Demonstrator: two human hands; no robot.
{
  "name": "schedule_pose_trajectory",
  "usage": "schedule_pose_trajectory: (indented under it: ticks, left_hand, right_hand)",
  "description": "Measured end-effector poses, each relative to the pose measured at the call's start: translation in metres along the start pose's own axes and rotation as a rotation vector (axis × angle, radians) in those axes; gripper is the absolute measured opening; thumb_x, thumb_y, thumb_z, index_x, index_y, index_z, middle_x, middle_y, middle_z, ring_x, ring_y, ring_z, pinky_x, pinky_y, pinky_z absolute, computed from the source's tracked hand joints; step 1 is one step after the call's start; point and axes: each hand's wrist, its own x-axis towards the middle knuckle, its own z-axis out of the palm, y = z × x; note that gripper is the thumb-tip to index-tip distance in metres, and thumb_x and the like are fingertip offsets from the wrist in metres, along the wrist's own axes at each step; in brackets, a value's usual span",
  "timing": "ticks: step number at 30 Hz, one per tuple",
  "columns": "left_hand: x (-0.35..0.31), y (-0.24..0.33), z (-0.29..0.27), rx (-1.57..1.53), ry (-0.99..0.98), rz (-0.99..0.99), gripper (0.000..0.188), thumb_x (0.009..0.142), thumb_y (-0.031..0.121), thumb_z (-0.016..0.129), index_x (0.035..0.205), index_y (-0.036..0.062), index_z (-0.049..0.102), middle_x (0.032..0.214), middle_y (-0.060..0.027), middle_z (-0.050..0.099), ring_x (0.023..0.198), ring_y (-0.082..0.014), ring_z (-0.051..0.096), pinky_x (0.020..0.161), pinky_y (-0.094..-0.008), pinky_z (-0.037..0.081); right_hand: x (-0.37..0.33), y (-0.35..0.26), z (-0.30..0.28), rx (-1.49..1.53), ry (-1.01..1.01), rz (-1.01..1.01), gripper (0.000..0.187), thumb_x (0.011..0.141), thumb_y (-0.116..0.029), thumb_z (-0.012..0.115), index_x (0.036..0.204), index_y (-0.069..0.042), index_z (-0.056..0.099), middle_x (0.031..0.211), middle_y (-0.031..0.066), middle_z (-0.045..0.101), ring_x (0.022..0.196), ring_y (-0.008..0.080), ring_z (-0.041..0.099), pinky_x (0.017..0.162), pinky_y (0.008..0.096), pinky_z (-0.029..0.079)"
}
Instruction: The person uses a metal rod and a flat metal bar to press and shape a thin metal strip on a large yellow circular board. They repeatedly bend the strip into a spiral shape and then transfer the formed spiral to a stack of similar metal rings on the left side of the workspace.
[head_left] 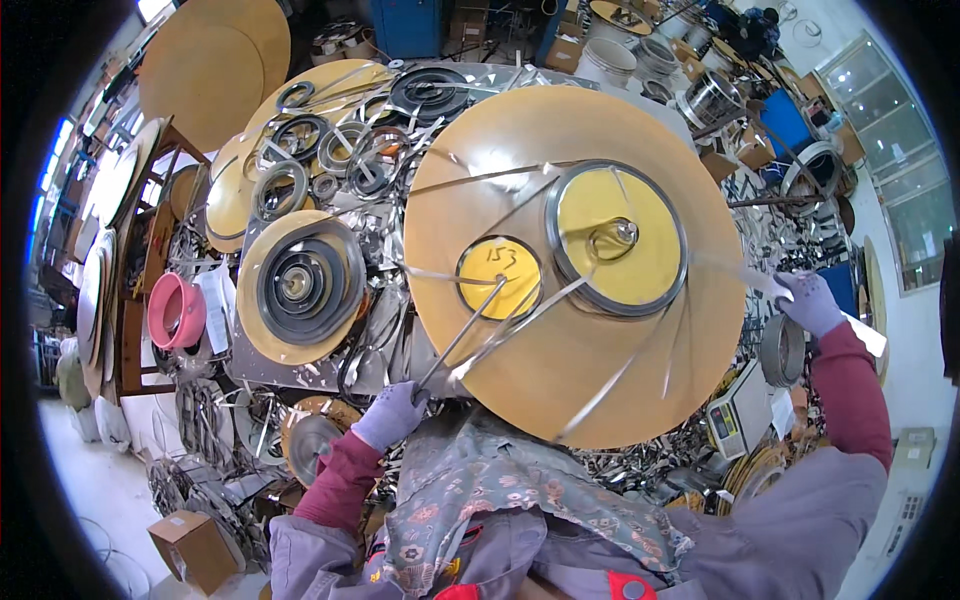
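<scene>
A large round tan board (570,390) lies in front of me. On it, a small yellow disc (485,268) and a larger yellow disc (590,215) are each ringed by wound metal strip. My left hand (393,415), in a pale purple glove, is closed around a thin metal rod (462,340). The rod's far end meets the middle of the small disc. My right hand (812,303), gloved alike, grips a pale metal strip (742,270), blurred, which runs toward the larger disc's coil. Loose strips cross the board, and a small loop of strip lies on the larger disc.
A smaller round board (263,335) with stacked dark coils stands to the left, near a pink bowl (176,311). Metal rings (280,190) and strip scraps crowd the table behind. A digital scale (728,428) sits low right; a cardboard box (195,550) is on the floor.
</scene>
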Motion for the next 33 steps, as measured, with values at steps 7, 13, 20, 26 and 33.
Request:
schedule_pose_trajectory:
  ticks: [7, 13, 20, 26, 33]
  left_hand:
    - [-0.021, -0.009, 0.007, -0.04, -0.027, -0.037, 0.022, 0.086, 0.019, 0.055, 0.085, -0.0019, 0.061, 0.081, -0.0251, 0.061, 0.079, -0.0422, 0.06, 0.067, -0.0475, 0.046]
    - [-0.038, -0.014, 0.019, -0.113, -0.088, -0.143, 0.023, 0.082, 0.021, 0.057, 0.089, -0.0018, 0.06, 0.08, -0.0244, 0.062, 0.079, -0.0414, 0.06, 0.07, -0.0463, 0.047]
    - [-0.022, 0.0, 0.023, -0.067, -0.105, -0.132, 0.027, 0.086, 0.024, 0.055, 0.088, -0.0018, 0.06, 0.08, -0.025, 0.061, 0.079, -0.0418, 0.06, 0.07, -0.0469, 0.047]
    - [0.01, 0.003, 0.047, 0.018, -0.018, 0.031, 0.024, 0.086, 0.02, 0.054, 0.089, -0.0029, 0.06, 0.081, -0.0268, 0.061, 0.079, -0.0429, 0.06, 0.07, -0.0479, 0.047]
    - [0.045, 0.017, 0.013, -0.048, 0.025, -0.018, 0.027, 0.086, 0.02, 0.054, 0.093, -0.0045, 0.06, 0.082, -0.0275, 0.061, 0.079, -0.044, 0.06, 0.072, -0.0488, 0.047]
  right_hand:
    - [-0.038, -0.038, -0.053, 0.6, -0.386, 0.025, 0.037, 0.077, -0.019, 0.064, 0.113, -0.009, 0.062, 0.092, 0.0115, 0.067, 0.077, 0.0178, 0.063, 0.073, 0.0321, 0.049]
    - [-0.05, -0.157, -0.032, 1.271, -0.512, 0.206, 0.036, 0.088, -0.022, 0.056, 0.119, -0.004, 0.059, 0.08, -0.0014, 0.061, 0.063, 0.0077, 0.051, 0.056, 0.0233, 0.044]
    - [0.054, -0.288, 0.005, 2.061, -0.204, 0.436, 0.037, 0.09, -0.025, 0.055, 0.122, -0.005, 0.056, 0.067, -0.002, 0.048, 0.049, 0.0075, 0.04, 0.044, 0.022, 0.034]
    - [0.135, -0.263, 0.054, 1.039, 0.531, 0.198, 0.033, 0.088, -0.023, 0.056, 0.117, -0.006, 0.057, 0.087, 0.0169, 0.064, 0.073, 0.0277, 0.062, 0.069, 0.0391, 0.048]
    - [0.183, -0.248, 0.087, 0.715, 0.371, 0.237, 0.035, 0.089, -0.029, 0.052, 0.118, -0.011, 0.056, 0.099, 0.0183, 0.064, 0.094, 0.034, 0.061, 0.085, 0.0434, 0.046]
